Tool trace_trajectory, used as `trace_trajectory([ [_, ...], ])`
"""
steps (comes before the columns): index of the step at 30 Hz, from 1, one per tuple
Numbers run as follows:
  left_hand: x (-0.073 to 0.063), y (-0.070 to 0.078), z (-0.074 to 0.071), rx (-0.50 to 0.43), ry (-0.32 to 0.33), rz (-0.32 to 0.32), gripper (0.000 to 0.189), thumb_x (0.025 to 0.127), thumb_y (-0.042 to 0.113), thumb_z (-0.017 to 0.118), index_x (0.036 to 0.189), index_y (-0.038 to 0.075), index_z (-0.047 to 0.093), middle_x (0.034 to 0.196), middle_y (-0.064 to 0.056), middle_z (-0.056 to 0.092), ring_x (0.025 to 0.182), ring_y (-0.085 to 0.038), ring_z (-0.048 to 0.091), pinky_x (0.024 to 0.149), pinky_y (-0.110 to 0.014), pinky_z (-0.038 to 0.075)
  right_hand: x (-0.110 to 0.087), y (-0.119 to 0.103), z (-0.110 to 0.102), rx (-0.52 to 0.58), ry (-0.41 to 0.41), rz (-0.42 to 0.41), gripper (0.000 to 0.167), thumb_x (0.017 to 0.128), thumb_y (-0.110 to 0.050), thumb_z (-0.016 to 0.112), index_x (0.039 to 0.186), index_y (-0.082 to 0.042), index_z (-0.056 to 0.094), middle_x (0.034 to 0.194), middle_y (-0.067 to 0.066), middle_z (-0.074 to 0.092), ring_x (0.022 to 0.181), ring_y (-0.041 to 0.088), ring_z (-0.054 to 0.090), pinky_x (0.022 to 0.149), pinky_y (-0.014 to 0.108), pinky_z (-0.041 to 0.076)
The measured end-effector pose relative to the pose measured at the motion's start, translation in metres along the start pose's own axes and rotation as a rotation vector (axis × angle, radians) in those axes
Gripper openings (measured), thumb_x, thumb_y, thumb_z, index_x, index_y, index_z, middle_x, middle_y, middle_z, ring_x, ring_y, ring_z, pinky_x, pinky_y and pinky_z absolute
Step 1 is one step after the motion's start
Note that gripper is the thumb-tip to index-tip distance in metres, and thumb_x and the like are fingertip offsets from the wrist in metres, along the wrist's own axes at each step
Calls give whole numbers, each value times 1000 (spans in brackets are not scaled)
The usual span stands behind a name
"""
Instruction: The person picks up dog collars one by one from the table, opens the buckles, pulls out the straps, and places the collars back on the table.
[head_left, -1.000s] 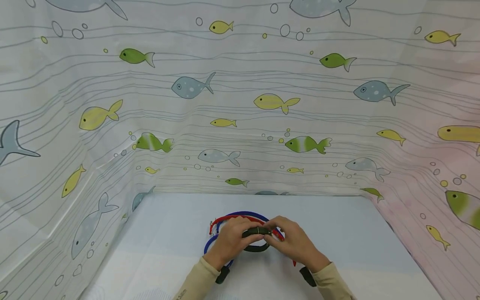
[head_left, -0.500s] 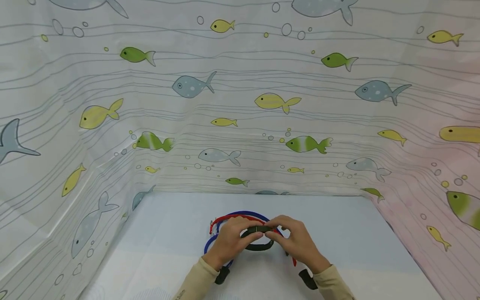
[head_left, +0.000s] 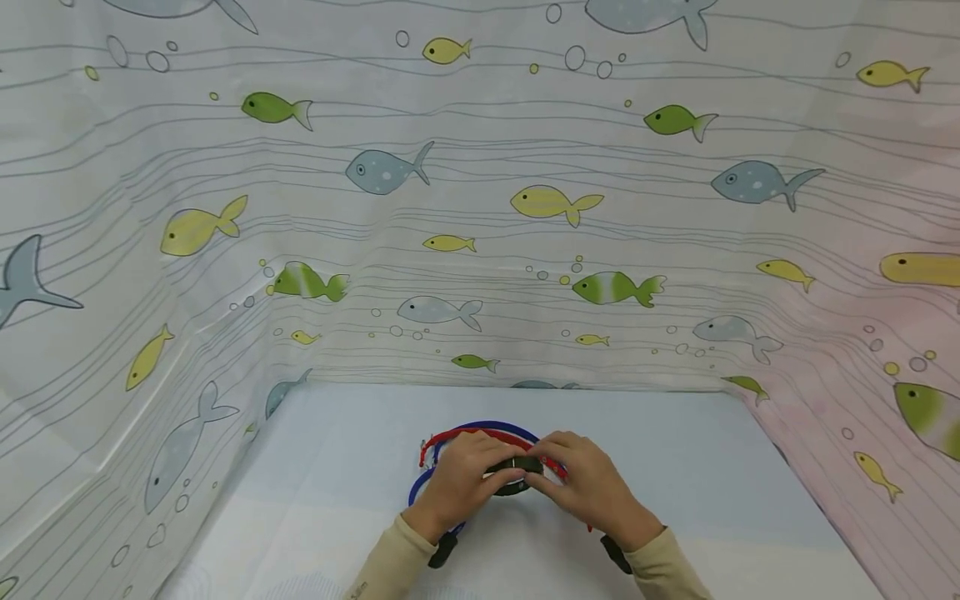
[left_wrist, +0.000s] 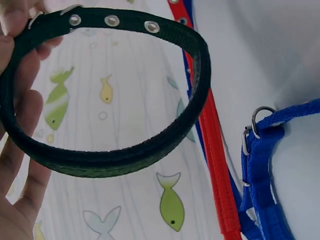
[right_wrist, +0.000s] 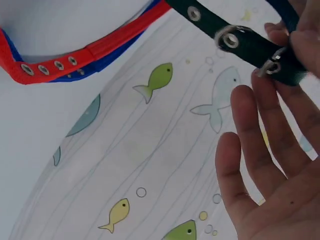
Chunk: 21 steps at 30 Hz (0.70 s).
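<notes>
A dark green collar (left_wrist: 115,162), with metal eyelets along its strap, forms a loop between my two hands. My left hand (head_left: 462,479) pinches its upper part between thumb and fingers in the head view. My right hand (head_left: 585,483) pinches the strap close by. In the right wrist view, the buckle (right_wrist: 272,65) lies right at the right thumb and fingertips, and a D-ring (right_wrist: 227,37) sits farther along the strap. The other right fingers (right_wrist: 245,120) are spread below it. Part of the loop is hidden behind my hands in the head view.
Behind my hands, a red collar (left_wrist: 215,160) with eyelets lies along a blue one (head_left: 491,426) on the white table (head_left: 337,450). Another blue band (left_wrist: 265,170) with metal rings shows at left. Fish-patterned sheeting (head_left: 480,208) walls the table at back and sides.
The right hand shifted slightly right, then came back in towards the left hand. The green loop hung more widely visible half a second ago and is now more covered. The other collars stay put.
</notes>
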<state>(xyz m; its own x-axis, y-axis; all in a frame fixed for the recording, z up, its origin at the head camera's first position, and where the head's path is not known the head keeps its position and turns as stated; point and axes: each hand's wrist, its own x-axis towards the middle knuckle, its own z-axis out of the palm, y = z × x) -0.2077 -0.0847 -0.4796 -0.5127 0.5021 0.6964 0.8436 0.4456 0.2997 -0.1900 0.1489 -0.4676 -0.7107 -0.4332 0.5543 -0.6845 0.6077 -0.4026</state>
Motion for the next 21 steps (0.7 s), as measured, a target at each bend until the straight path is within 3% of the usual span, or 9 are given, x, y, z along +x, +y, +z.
trace_trajectory([
  [2,0,1,0,24,-10,3,26,92,31,77,115,19,76,109,9,74,96,-6,64,83,-27,53,1,0,-1,-37,10,-28,25,81,-30,87,103,-23,77,99,-17,66,91,6,62,78,33,54],
  [5,-1,1,2,15,1,6,27,92,30,76,116,18,76,109,9,74,95,-7,65,82,-27,53,0,1,-2,-1,35,-23,23,82,-30,86,103,-23,79,95,-17,66,88,6,62,76,32,53],
  [15,-3,-2,4,-82,49,-57,27,92,32,76,115,18,76,104,14,72,96,-4,62,83,-28,52,-3,6,4,292,108,12,19,89,-23,80,108,-21,80,99,-12,69,93,12,66,73,29,54],
  [21,-4,-2,3,-148,93,-42,27,91,25,77,117,16,75,108,10,73,98,-7,63,84,-27,53,-5,8,7,384,134,72,21,90,-17,78,111,-18,79,101,-9,71,96,13,68,79,31,56],
])
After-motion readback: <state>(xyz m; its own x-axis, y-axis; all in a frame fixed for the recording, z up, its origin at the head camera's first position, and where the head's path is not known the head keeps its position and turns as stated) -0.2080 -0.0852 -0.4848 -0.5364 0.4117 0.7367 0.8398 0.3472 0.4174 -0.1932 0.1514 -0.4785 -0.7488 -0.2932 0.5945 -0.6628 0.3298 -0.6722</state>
